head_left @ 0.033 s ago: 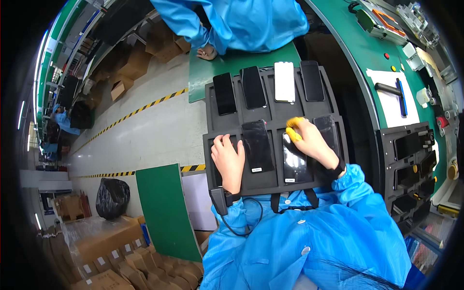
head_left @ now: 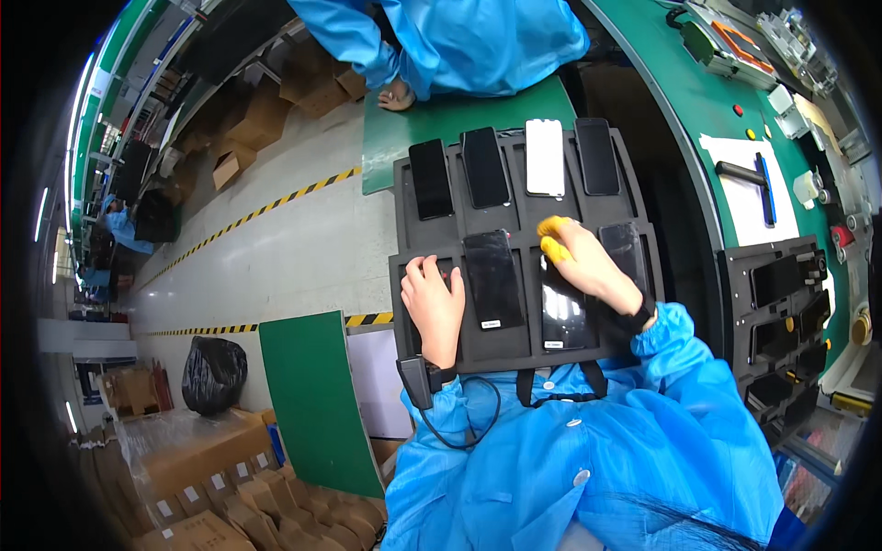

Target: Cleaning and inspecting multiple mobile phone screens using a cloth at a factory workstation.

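Nothing has visibly shifted since the earlier frame; both hands rest where they were. A black foam tray (head_left: pixel 441 344) with two rows of slots lies before the person, its near edge against the blue coat. The far row holds three dark phones and one white phone (head_left: pixel 545 157). The left hand (head_left: pixel 434 308) lies flat, fingers loosely spread, over the near-left slot, grasping nothing. The right hand (head_left: pixel 591 266), two fingertips in yellow cots (head_left: pixel 554 237), rests curled atop a dark phone (head_left: pixel 562 317) in the near row, which lies beneath palm and fingers; whether it is gripped cannot be told
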Demonstrator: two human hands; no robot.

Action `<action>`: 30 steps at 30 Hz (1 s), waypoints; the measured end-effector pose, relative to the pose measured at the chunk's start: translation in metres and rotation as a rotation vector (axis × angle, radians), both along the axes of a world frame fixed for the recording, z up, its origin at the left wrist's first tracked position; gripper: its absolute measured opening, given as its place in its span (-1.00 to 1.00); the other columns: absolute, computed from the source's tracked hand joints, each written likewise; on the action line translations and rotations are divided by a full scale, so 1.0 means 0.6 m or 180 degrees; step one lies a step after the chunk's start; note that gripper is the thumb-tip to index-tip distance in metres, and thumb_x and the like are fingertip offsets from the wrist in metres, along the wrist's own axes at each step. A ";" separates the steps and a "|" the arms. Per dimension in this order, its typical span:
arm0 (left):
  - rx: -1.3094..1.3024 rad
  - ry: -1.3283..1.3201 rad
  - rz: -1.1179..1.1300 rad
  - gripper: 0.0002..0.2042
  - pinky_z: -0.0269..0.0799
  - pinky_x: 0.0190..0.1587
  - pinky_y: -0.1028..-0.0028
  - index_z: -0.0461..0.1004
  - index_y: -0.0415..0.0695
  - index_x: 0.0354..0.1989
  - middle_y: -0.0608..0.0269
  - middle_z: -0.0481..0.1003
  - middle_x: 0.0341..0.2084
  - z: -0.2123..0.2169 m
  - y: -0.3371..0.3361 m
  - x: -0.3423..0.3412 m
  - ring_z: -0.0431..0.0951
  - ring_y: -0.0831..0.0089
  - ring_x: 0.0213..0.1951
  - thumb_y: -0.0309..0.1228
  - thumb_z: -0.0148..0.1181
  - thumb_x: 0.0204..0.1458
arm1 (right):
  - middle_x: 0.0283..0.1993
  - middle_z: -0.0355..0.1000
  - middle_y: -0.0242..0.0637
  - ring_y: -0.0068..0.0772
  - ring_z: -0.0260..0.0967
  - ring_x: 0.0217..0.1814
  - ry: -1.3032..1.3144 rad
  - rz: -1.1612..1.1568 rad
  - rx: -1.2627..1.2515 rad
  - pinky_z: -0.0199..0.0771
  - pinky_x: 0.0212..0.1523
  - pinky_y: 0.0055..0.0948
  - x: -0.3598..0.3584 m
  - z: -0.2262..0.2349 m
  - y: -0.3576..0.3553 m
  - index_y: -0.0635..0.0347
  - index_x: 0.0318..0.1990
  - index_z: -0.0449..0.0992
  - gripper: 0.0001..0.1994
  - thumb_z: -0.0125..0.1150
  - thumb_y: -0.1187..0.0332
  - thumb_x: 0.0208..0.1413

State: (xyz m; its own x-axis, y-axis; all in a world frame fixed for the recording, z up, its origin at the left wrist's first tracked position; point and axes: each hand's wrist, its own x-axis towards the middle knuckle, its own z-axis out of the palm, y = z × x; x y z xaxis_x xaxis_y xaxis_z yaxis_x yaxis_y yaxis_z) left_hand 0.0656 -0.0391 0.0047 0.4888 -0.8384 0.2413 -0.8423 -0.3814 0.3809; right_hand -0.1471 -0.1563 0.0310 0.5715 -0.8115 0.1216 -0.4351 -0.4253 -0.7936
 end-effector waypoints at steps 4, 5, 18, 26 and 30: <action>-0.0115 -0.0019 0.0055 -0.64 0.26 0.03 0.14 0.41 -0.20 -0.06 0.03 0.35 -0.06 -0.009 0.000 0.052 0.36 0.02 -0.04 -0.31 0.21 -0.02 | -0.21 0.46 -0.01 -0.09 0.44 -0.14 -0.0812 0.0847 0.0811 0.41 -0.09 -0.29 0.101 -0.014 -0.086 0.37 -0.11 0.43 -0.70 -0.12 0.42 0.05; -0.0154 0.0007 0.0086 -0.64 0.26 0.04 0.14 0.41 -0.20 -0.06 0.03 0.35 -0.06 -0.012 -0.003 0.066 0.36 0.02 -0.04 -0.31 0.21 -0.02 | -0.19 0.49 -0.04 -0.18 0.47 -0.09 -0.0662 0.0838 0.1056 0.42 -0.06 -0.34 0.126 -0.012 -0.110 0.36 -0.11 0.46 -0.69 -0.11 0.44 0.03; 0.0046 0.1383 0.0455 -0.64 0.42 -0.16 0.19 0.42 -0.28 -0.08 -0.08 0.52 -0.27 -0.111 -0.050 0.215 0.52 0.00 -0.20 -0.23 0.10 0.09 | -0.25 0.47 0.00 0.00 0.42 -0.21 0.0319 0.1069 -0.0795 0.45 -0.12 -0.24 0.336 -0.139 -0.281 0.30 -0.24 0.56 -0.78 0.26 0.53 -0.12; 0.0392 0.1898 0.0473 -0.72 0.47 -0.23 0.24 0.47 -0.22 -0.11 -0.07 0.57 -0.35 -0.123 -0.082 0.238 0.58 0.04 -0.28 -0.29 0.09 0.09 | -0.45 0.47 -0.10 -0.05 0.44 -0.33 0.0720 0.2413 -0.1654 0.38 -0.28 -0.18 0.328 -0.145 -0.231 0.24 -0.43 0.55 -0.87 0.22 0.48 -0.24; 0.0247 0.1839 0.0504 -0.72 0.47 -0.25 0.24 0.45 -0.22 -0.10 -0.06 0.56 -0.35 -0.132 -0.080 0.235 0.58 0.05 -0.29 -0.32 0.10 0.08 | -0.39 0.48 -0.10 -0.05 0.42 -0.23 0.0860 0.1705 -0.1270 0.34 -0.20 -0.19 0.358 -0.129 -0.273 0.25 -0.42 0.55 -0.87 0.23 0.47 -0.21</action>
State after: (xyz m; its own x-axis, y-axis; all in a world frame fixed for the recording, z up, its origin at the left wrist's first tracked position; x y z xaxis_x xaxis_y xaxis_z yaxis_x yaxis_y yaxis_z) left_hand 0.2064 -0.0872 -0.0742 0.6428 -0.7492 -0.1596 -0.4380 -0.5304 0.7259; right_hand 0.0677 -0.3199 -0.0463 0.9306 -0.3345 0.1484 -0.2447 -0.8703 -0.4275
